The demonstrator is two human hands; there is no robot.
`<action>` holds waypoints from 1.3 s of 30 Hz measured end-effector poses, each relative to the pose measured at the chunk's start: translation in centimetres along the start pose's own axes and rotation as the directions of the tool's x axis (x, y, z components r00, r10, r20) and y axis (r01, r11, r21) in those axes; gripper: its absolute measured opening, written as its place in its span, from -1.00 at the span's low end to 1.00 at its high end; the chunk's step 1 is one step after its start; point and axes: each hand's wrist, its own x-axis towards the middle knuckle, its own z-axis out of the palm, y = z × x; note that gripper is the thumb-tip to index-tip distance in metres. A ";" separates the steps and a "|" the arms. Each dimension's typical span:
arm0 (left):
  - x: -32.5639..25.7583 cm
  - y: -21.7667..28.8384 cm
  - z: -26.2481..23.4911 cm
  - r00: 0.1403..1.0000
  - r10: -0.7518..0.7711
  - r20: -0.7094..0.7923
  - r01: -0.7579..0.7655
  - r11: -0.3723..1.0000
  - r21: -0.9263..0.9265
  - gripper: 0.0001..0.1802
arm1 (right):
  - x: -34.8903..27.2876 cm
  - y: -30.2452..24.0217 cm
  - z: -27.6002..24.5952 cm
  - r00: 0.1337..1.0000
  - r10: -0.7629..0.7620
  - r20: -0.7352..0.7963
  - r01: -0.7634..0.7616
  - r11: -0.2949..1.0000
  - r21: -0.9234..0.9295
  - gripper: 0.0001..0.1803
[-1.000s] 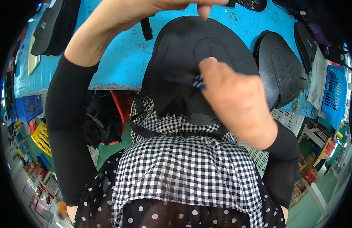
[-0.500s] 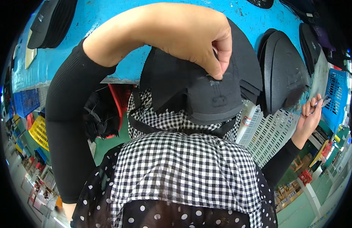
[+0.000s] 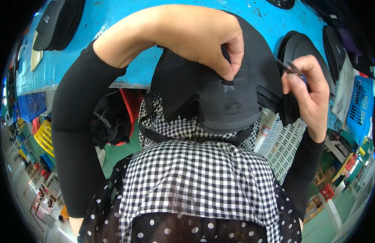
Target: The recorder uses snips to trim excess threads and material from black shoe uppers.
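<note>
A stack of black fabric pieces (image 3: 244, 101) with a curved outline and notched lower edge lies in front of me, partly over the table edge. My left hand (image 3: 203, 36) arches over it from the far side. Its thumb and forefinger pinch the top piece at a short slit or small dark tab; which one, I cannot tell. My right hand (image 3: 311, 95) is raised just right of the stack, closed around small dark thread snips (image 3: 290, 67). Their tips point left toward the fabric, apart from it. Motion blurs the blades a little.
More stacks of black pieces lie on the blue table (image 3: 130, 77), one far left (image 3: 60, 24) and one behind my right hand (image 3: 302, 44). Below the table stand a white perforated basket (image 3: 282, 146) and a red bin (image 3: 128, 107) beside black scraps. A blue basket (image 3: 360, 103) is at far right.
My right hand has swung up and left with the snips, from beside the blue basket to the stack's right edge. The left hand keeps its pinch, shifted slightly left.
</note>
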 end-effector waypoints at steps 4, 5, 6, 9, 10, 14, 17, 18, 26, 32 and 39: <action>0.6 -1.6 2.7 0.952 0.011 -0.304 0.078 0.958 0.277 -0.87 | 1.4 -0.2 0.6 0.996 -0.024 0.085 0.030 0.997 -0.069 -0.96; 0.6 -1.9 2.9 0.939 0.060 -0.339 0.047 0.953 0.300 -0.91 | 1.6 -0.1 0.7 0.994 -0.029 0.105 0.039 0.995 -0.094 -0.95; 0.5 -2.1 3.0 0.938 0.058 -0.342 0.049 0.954 0.297 -0.91 | 1.8 0.0 0.7 0.994 -0.029 0.109 0.040 0.995 -0.093 -0.95; 0.6 -2.2 3.2 0.919 0.147 -0.366 0.005 0.924 0.383 -0.91 | 2.3 -0.5 1.1 0.940 -0.157 0.302 0.250 0.921 -0.300 -0.88; 0.6 -1.7 3.2 0.929 0.084 -0.360 0.058 0.929 0.365 -0.90 | 2.5 -0.1 1.4 0.915 -0.225 0.335 0.342 0.873 -0.347 -0.86; 0.7 -1.5 3.2 0.922 0.041 -0.386 0.139 0.894 0.425 -0.85 | 2.7 -0.4 1.9 0.878 -0.249 0.409 0.444 0.742 -0.501 -0.84; 0.3 -1.8 3.6 0.834 0.216 -0.508 0.206 0.732 0.649 -0.83 | 3.3 -0.2 1.1 0.856 -0.199 0.477 0.429 0.789 -0.440 -0.84; -0.1 -1.5 3.2 0.834 0.217 -0.508 0.205 0.732 0.650 -0.83 | 3.5 0.1 0.8 0.843 -0.158 0.514 0.385 0.845 -0.372 -0.85; -1.5 0.6 0.1 0.955 -0.008 -0.295 0.103 0.947 0.306 -0.78 | 4.1 0.0 2.5 0.920 -0.271 0.282 0.391 0.648 -0.653 -0.82; -0.9 1.5 0.5 0.914 -0.227 -0.338 0.346 0.869 0.354 -0.79 | 4.2 -1.3 1.4 0.966 0.002 0.259 0.154 0.800 -0.579 -0.81; -2.1 -0.1 1.2 0.931 0.081 -0.355 0.098 0.883 0.459 -0.81 | 4.9 -0.3 2.9 0.974 -0.057 0.221 0.192 0.730 -0.656 -0.76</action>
